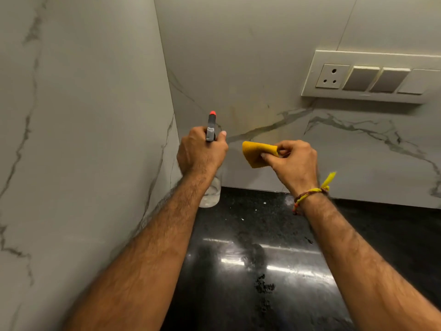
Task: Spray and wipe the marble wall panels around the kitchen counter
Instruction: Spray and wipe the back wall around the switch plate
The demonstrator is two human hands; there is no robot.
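My left hand (201, 151) grips a clear spray bottle (211, 191) by its grey trigger head, whose orange nozzle (212, 113) points up at the back marble wall panel (250, 75). The bottle hangs just above the black counter, near the corner. My right hand (294, 163) pinches a folded yellow cloth (257, 154) a little in front of the back panel. A faint yellowish stain (238, 115) runs down the panel between the two hands. The left marble wall panel (83, 115), with grey veins, fills the left side.
A glossy black granite counter (250, 247) with white specks and smudges lies below. A white switch plate (372, 77) with a socket and several switches is mounted on the back wall at upper right. A yellow and red thread bracelet (310, 194) circles my right wrist.
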